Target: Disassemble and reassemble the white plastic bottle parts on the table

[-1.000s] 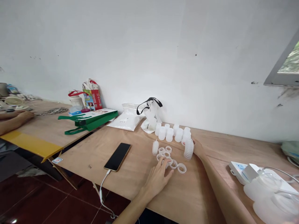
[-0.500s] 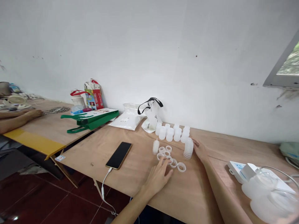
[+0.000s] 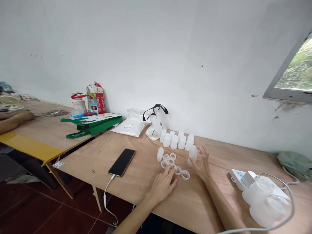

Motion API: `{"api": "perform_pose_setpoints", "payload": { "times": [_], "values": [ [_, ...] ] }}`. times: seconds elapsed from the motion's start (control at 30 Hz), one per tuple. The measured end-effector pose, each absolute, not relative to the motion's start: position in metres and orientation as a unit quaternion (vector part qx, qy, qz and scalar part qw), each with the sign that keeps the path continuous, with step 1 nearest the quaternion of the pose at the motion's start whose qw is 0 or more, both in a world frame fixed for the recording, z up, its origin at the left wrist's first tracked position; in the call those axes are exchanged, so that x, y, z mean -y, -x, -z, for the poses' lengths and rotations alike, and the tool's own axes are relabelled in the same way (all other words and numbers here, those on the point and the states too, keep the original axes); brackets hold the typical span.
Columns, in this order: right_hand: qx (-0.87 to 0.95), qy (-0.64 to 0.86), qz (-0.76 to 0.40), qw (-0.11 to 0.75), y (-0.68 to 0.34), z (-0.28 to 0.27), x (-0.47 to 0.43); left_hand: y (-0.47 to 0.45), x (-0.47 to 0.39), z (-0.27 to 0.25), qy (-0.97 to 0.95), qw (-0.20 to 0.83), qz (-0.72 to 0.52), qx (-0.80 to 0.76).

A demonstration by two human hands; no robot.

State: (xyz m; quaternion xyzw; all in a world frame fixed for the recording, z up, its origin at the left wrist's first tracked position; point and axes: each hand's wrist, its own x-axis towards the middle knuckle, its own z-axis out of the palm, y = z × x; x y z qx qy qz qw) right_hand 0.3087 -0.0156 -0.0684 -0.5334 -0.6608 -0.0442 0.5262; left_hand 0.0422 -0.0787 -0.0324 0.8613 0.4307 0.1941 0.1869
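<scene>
My left hand lies palm down on the table, its fingertips at several loose translucent rings. Those fingers are loosely spread, and what is under them is partly hidden. Beside the tall stack of translucent discs, my right hand is raised with fingers apart. Its thumb is in front of the stack's lower part; I cannot tell if it touches. A shorter stack of small translucent pieces stands left of the rings. Behind them are rows of frosted white containers.
A black phone on a white cable lies to the left. White packages and a green bag are farther back. On the right are a power strip and frosted bottles. Another person's hand rests at the far-left table.
My right hand has moved from behind the tall stack's right side to a raised, spread pose nearer its front. My left hand stays at the rings. The view has shifted slightly right.
</scene>
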Motion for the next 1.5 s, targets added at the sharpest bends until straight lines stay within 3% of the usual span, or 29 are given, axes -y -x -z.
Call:
{"api": "perform_pose_setpoints", "payload": {
  "times": [0.27, 0.87, 1.13, 1.5],
  "values": [
    [0.692, 0.536, 0.101, 0.472, -0.304, 0.074, 0.009, -0.042, 0.077, 0.034, -0.869, 0.172, -0.178, -0.428],
    [0.676, 0.538, 0.129, 0.487, -0.307, 0.064, 0.019, -0.042, 0.071, 0.037, -0.842, 0.206, -0.253, -0.43],
    [0.617, 0.553, 0.176, 0.532, -0.309, 0.055, 0.035, -0.041, 0.074, 0.025, -0.814, 0.126, -0.165, -0.542],
    [0.82, 0.48, 0.085, 0.301, -0.273, 0.072, 0.09, -0.065, 0.04, 0.026, -0.881, 0.109, -0.067, -0.455]
  ]
}}
